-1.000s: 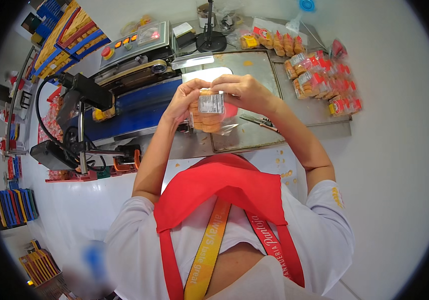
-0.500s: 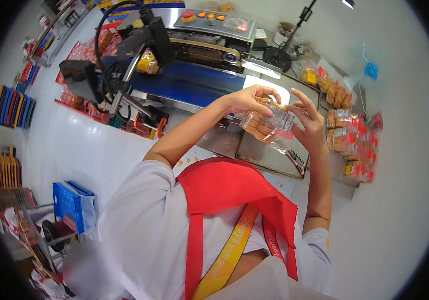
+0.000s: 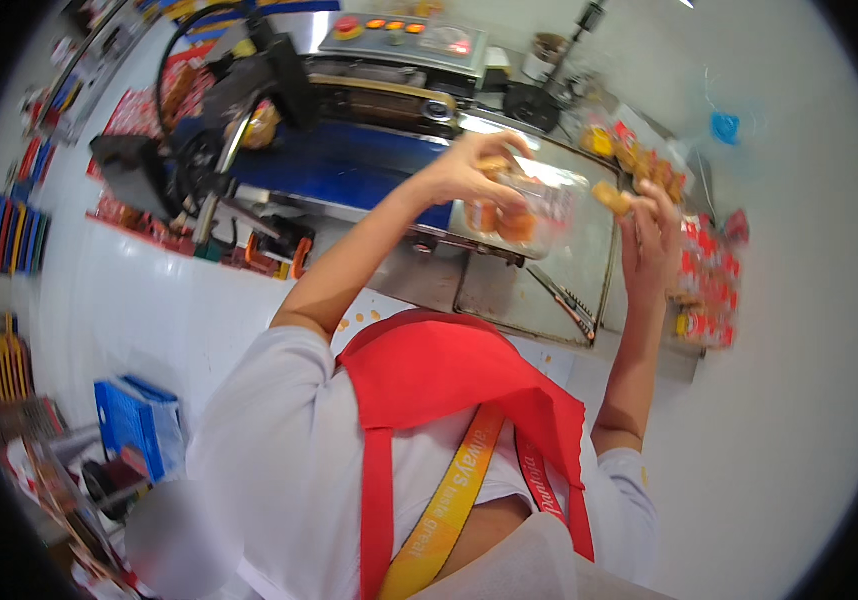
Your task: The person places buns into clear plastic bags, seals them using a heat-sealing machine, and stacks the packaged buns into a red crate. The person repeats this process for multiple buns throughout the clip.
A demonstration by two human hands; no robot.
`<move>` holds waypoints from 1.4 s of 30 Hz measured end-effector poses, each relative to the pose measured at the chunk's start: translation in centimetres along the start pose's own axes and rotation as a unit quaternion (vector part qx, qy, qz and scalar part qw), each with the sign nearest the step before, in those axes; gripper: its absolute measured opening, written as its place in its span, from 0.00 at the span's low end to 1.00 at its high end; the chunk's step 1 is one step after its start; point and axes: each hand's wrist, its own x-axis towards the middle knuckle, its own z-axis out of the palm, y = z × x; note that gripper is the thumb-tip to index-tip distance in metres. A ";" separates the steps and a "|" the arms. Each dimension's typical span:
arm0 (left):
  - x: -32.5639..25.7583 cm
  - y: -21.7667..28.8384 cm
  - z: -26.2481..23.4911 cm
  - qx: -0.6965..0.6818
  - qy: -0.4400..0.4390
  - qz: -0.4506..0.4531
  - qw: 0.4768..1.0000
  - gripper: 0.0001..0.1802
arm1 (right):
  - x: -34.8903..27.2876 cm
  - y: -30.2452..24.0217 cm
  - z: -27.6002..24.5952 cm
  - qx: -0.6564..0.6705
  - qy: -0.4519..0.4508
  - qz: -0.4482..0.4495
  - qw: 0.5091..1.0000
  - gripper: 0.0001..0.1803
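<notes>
Here, the left hand (image 3: 471, 178) is curled around the upper left side of a clear bag (image 3: 537, 228), thumb across the front and fingers over the top, so its grip is filled. Golden-brown baked pieces (image 3: 516, 226) show through the film, though motion blur softens their outlines. The right hand (image 3: 652, 240) is raised apart from the bag, to its right, its fingertips closed narrowly on a small tan piece (image 3: 610, 197) — also blurred.

The bag is held up over the near end of a blue conveyor belt (image 3: 349, 165) and the left part of a metal tray (image 3: 494, 292). Two slim tools (image 3: 563, 302) lie side by side on the tray, below and right of the bag. Beyond the belt stands a grey control panel (image 3: 409, 42) with a red button (image 3: 348, 27) and lit orange switches; a wrapped pack (image 3: 257, 127) sits farther left on the belt, partly behind a black device (image 3: 287, 75) on a stand.

To the right of the tray, red-and-clear packs (image 3: 706, 328) are grouped on the metal table — more packs (image 3: 641, 158) line its back edge, near a black lamp base (image 3: 532, 106).
</notes>
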 end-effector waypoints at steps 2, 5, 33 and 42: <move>0.4 -0.4 -0.3 0.200 0.116 0.074 0.970 0.28 | -1.3 1.5 -0.5 -0.030 0.018 0.066 0.997 0.15; 1.5 -2.9 0.1 0.334 0.203 0.161 0.906 0.29 | -4.4 3.3 -0.7 -0.047 0.014 0.111 0.993 0.17; -0.6 -2.7 10.9 -0.187 0.034 -0.074 0.979 0.18 | -25.0 4.0 6.1 -0.171 -0.255 0.300 0.903 0.27; 0.1 -2.7 11.0 -0.007 0.083 -0.033 0.996 0.17 | -21.7 4.5 5.0 -0.047 -0.129 0.497 0.857 0.13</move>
